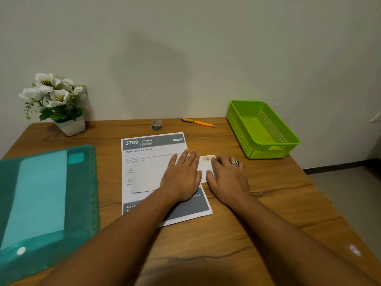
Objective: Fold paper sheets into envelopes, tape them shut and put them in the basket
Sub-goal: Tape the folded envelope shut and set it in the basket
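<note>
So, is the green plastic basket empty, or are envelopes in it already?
Empty of envelopes: through the open top of the green plastic basket only its bare green floor shows.

Dim, even indoor light w/ greenish cast; soft shadow on wall [148,65]; wide-angle bending at edges, slightly soft detail.

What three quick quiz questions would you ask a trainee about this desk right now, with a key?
1. True or false: the green basket holds a finished envelope.
2. What lies between the tape roll and the green basket? A pen, B scissors, C stapler.
3. Fill in: the left hand and right hand press flat on the folded ____.
Key: 1 false; 2 A; 3 paper.
</note>
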A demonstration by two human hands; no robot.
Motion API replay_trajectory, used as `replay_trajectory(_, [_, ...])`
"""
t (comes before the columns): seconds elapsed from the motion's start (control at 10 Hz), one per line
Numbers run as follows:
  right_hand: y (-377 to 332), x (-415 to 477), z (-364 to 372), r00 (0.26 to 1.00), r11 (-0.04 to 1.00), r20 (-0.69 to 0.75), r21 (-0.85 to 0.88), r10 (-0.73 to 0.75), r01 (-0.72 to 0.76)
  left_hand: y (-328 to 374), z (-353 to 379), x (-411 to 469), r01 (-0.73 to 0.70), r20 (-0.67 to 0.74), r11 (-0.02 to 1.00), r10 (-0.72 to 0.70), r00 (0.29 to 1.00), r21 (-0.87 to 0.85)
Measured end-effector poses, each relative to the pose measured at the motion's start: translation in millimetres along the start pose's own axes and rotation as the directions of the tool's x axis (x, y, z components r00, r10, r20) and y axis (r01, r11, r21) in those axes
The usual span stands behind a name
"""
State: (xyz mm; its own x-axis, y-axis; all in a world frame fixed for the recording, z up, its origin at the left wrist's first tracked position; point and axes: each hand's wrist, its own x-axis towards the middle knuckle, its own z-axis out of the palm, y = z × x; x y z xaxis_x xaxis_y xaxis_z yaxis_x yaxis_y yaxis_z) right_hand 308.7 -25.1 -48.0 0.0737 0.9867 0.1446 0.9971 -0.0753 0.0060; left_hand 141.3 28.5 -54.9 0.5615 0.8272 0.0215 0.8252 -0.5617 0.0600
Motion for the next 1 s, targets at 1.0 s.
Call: replay_trajectory(1.0, [0.5, 13.4, 4.7, 0.999, 0.999, -0.029, 0.024, -0.038, 0.038, -1.1, 4.3, 0.9, 0.001, -0.017, 1.0, -0.001, 1.0, 0.004])
